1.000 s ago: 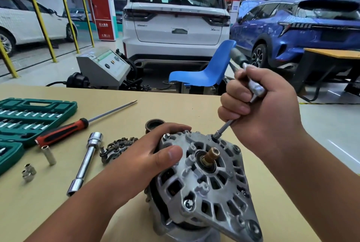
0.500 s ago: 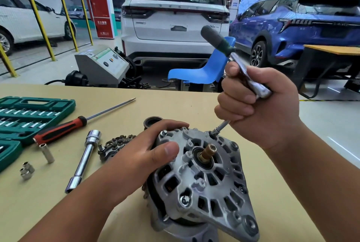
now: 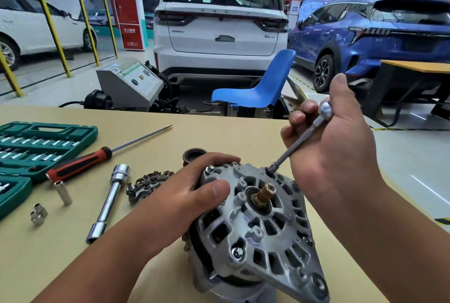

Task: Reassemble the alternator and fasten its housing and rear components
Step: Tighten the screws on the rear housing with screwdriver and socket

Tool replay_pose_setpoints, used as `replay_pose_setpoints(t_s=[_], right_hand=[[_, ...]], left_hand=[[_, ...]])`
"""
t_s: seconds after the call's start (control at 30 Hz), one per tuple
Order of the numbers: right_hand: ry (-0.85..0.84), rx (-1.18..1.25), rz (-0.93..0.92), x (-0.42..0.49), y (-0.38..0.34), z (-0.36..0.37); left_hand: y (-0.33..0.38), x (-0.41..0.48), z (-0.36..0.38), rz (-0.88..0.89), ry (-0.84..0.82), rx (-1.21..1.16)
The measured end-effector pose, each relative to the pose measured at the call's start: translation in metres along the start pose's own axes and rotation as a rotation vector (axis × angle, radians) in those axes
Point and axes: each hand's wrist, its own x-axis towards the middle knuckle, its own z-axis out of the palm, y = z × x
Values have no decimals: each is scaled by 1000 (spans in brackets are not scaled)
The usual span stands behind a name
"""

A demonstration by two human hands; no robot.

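A grey cast alternator (image 3: 260, 227) rests on the tan table (image 3: 170, 137), rear housing up, its brass shaft end sticking out at the middle. My left hand (image 3: 194, 195) clamps the housing's upper left side, thumb lying on the face. My right hand (image 3: 333, 142) grips a ratchet with a thin extension bar (image 3: 298, 144); the socket tip sits on a bolt at the housing's top edge. Two more housing bolts show, one at the top left and one at the lower left. A dark rectifier plate (image 3: 148, 184) lies just left of my left hand.
Left on the table: a green socket case (image 3: 36, 146), a red-and-black screwdriver (image 3: 97, 159), a chrome tube wrench (image 3: 109, 202), loose sockets (image 3: 39, 213). A dark ring part (image 3: 193, 155) sits behind my left hand. Beyond the table stand a blue chair (image 3: 263, 85), a grey machine and parked cars.
My right hand has swung the ratchet handle round; its dark grip, earlier pointing up and left, is now hidden behind the hand. The socket stays on the same bolt. My left hand has held still.
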Motion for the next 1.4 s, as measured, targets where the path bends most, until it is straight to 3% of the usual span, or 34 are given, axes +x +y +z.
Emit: replay_pose_setpoints(t_s=[0.2,0.4,0.5,0.6,0.73,0.93,1.2,1.27,1.4], right_hand=[[-99,-28,-32,0,5,-8],[-704,125,288,29,0,-27],[-822,123,281,36,-1,-33],[-754,84,161,37,3,-32],[-537,-37,-58,29,11,-30],[-404,-370,-461,19,11,-27],[-445,-987,-1181,26,2,-32],[-446,-1133,-1169,22,-3,-29],[-470,-1496,-934,12,-28,-17]], left_hand=[[-1,1,1,10,-4,-4],[2,0,1,1,3,10],[1,1,0,0,1,15],[-1,1,-1,-2,-6,-4],[1,0,0,12,3,0],[-1,2,0,8,-10,-19],[0,2,0,4,-5,-24],[-1,2,0,10,-2,-29],[-1,1,1,13,8,-34]])
